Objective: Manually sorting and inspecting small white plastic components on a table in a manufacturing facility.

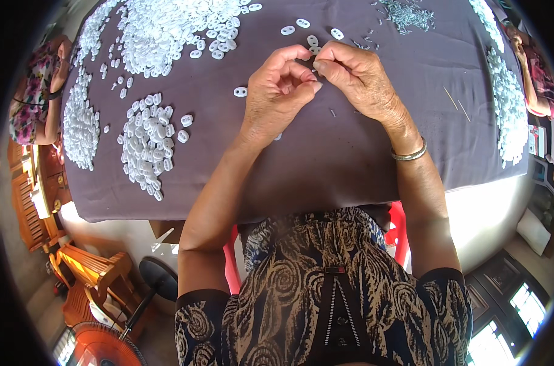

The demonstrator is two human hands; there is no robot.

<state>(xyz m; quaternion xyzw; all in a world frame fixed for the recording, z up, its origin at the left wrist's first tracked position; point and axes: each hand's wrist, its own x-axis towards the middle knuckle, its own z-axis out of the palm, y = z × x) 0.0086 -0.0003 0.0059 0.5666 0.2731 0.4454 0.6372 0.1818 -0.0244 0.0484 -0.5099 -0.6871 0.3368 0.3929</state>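
My left hand [281, 91] is curled, thumb and fingertips close together. My right hand [361, 79], with a bracelet [411, 151] on its wrist, pinches thumb to forefinger right beside them. What the fingertips hold is too small and covered to make out. Just beyond them lies a white oval plastic piece with two holes [313, 41], and similar pieces [302, 23] are scattered nearby. Another two-holed oval piece [240, 91] rests left of my left hand. Below the hands a tiny metal pin [333, 112] lies on the dark cloth.
A large heap of white oval pieces [161, 30] covers the far left, with a smaller pile [148, 143] nearer. Small metal pins [408, 15] are heaped at the far right. Two thin sticks [457, 104] lie at right. People sit at both sides, beside more white piles [507, 104].
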